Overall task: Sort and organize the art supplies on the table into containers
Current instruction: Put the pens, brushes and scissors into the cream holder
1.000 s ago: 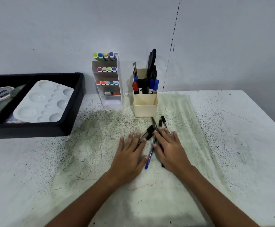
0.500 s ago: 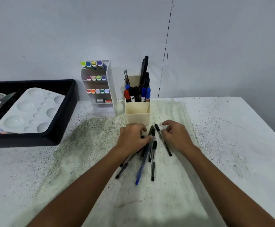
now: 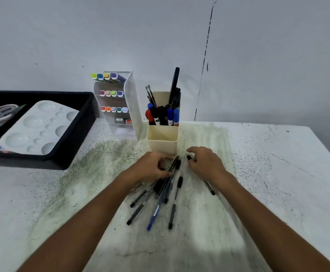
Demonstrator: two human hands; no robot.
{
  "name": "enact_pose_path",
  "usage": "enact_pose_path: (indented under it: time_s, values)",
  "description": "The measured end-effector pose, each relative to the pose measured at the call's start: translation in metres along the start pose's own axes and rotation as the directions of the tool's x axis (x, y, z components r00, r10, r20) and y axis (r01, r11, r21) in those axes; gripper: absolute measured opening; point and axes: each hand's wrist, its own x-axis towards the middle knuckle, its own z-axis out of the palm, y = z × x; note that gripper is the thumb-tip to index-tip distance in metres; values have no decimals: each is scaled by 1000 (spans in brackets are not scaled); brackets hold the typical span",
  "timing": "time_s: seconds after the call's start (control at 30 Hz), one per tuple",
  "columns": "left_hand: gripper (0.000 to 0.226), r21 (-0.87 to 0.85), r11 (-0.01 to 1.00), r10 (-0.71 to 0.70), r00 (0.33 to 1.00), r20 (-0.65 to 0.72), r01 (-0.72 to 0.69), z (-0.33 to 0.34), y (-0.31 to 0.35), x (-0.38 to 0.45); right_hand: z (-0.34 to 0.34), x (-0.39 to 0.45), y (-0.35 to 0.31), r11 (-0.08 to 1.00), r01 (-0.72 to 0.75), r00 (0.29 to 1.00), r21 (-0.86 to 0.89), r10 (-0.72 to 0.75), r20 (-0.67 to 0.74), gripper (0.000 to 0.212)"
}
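The pens lie in a loose bunch on the desk, just in front of the cream cup. The left hand grips the bunch's top end. The right hand pinches one black pen. The marker rack and black tray stand left of the cup; bare desk lies to its right.

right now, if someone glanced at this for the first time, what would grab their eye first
Most likely the two hands at the centre: the left hand grips a loose fan of pens on the table, and the right hand pinches one black pen beside it. Just behind stand a cream cup crammed with markers and a white rack of coloured ones. At far left, a black tray holds a white palette.
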Motion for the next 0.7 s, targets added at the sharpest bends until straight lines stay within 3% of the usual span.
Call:
enact_pose_path:
  time_s: [0.2,0.37,0.47,0.7]
  values:
    - [36,-8,998,56,987,-151,-58,11,12,9,4,-5,-1,995,41,999,-87,-42,1,32]
    - [35,-41,998,35,986,-163,-42,18,12,13,3,-7,1,994,21,1000,-106,-22,-11,32]
    - [38,-92,996,-13,989,-146,0,17,12,15,-2,-9,2,999,-32,999,-34,31,-7,43]
    - [46,-33,997,62,985,-161,-68,20,21,10,-6,-11,7,969,-110,993,220,115,-11,49]
